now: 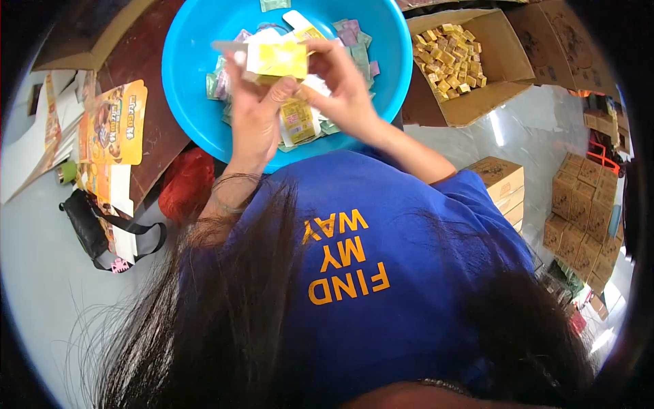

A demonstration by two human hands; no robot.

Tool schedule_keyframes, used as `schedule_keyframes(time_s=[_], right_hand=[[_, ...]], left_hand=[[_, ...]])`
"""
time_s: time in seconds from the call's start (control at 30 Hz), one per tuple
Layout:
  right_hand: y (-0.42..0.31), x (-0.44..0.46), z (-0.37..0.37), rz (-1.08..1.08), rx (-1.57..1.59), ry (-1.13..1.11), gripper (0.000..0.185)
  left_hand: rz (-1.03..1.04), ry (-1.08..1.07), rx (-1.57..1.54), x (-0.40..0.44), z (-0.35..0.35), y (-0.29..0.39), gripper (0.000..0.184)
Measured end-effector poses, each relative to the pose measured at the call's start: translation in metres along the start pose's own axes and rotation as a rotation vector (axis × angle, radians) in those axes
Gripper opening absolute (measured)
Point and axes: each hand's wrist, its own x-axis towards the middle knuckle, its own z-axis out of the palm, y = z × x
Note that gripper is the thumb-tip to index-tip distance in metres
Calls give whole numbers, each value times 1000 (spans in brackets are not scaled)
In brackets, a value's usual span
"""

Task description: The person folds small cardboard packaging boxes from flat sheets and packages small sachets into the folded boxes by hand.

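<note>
Over the blue basin (178, 75), a small yellow-and-white carton (281, 58) is held up between my two hands. My left hand (255, 119) has its thumb against the carton's lower side, its fingers partly blurred behind the white end. From the other side, my right hand (347, 95) grips the carton's right end with curled fingers. Beneath them another yellow carton (297, 121) lies on a heap of small pink and green sachets (353, 34) in the basin. The carton's far side is hidden.
A cardboard box (507, 58) at the right holds many small yellow cartons (449, 61). Printed flat cardboard (112, 126), a red bag (187, 184) and a black strapped pouch (87, 221) are at the left. Stacked brown boxes (579, 198) stand far right.
</note>
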Motion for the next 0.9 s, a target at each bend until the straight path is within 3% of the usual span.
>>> schedule_keyframes(time_s=[0.03,0.07,0.13,0.2,0.27,0.37,0.57,0.7,0.73,0.87,0.9], right_hand=[[2,-4,2,42,114,27,56],[-3,-3,-2,16,-12,-45,52],[-11,8,-23,-14,-138,-118,48],[2,26,-70,30,-764,-308,35],[19,36,-104,-140,-1311,-373,25],[46,25,-113,28,-1371,-562,23],[31,44,-110,191,-1383,-688,21],[-14,43,-105,291,-859,-325,15],[-15,40,-104,293,-860,-324,15],[-12,34,-94,357,-287,-227,10],[-14,34,-92,356,-285,-231,10]], left_hand=[[-78,31,-132,-2,-2,-6,66],[-81,30,-134,-1,-4,-6,66],[-54,-32,144,6,-16,-1,67],[-32,-88,422,6,-25,3,68],[-29,-101,440,4,-25,1,67],[-2,-145,498,6,-25,1,66],[-105,-127,290,4,-31,-6,66],[-204,-156,-70,8,-34,-4,61],[-206,-156,-71,8,-33,-4,61],[-209,-157,-54,8,-30,-3,62],[-206,-154,-53,7,-31,-3,62]])
